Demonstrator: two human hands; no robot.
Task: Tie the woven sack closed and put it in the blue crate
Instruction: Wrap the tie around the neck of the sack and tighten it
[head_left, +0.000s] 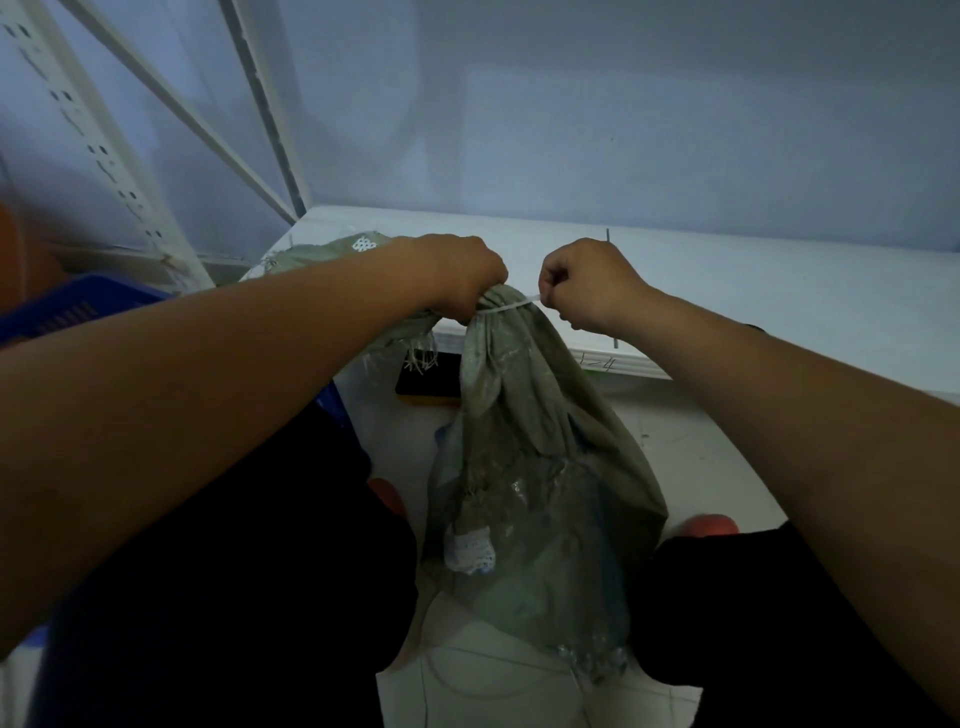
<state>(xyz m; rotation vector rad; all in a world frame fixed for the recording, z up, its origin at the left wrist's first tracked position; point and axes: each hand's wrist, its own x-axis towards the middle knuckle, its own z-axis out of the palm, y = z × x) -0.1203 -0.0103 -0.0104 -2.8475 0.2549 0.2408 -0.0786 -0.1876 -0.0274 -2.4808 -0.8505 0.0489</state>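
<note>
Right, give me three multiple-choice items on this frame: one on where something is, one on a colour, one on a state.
1. Where is the blue plastic crate?
A. To the person's left
B. On the white shelf
C. Behind the sack

2. What colour is the thin strip around the neck of the grey-green woven sack?
A. Red
B. White
C. Black

3. What is the right hand doing?
A. Resting open on the shelf
B. Holding a phone
C. Closed on the strip's end

Answers: 1 A, the crate shows at the left edge, beyond the left forearm. 2 B, the strip reads pale white against the dull fabric. 3 C, the right fist pinches the strip's end, while the left hand grips the bunched sack neck.
</note>
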